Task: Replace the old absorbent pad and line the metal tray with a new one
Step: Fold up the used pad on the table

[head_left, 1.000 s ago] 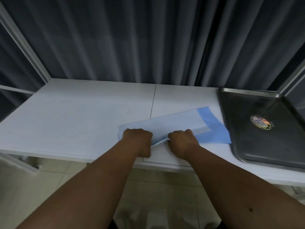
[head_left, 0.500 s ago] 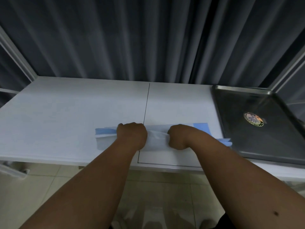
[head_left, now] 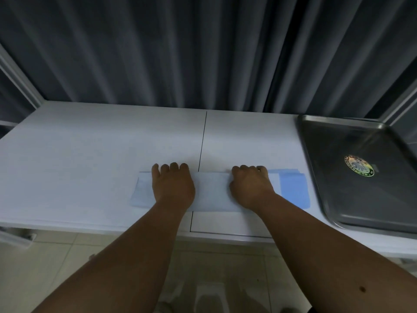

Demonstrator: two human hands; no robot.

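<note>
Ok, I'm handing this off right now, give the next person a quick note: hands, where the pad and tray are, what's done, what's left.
Left hand: flat, palm down on the folded pad, fingers only slightly bent at its far edge.
Right hand: on the pad too, fingers curled at the far edge; whether it pinches a layer is unclear.
Pad: folded strip near the front of the white table, blue end toward the metal tray, just left of it.
Tray: bare, only a round sticker inside.
Done: tray holds no pad.
Left: unfold pad, line tray.

Metal tray (head_left: 352,206): glossy, reflective steel. Pad (head_left: 212,190): matt, apparently paper-like, blue-backed. Desk (head_left: 90,154): smooth matt white laminate.
</note>
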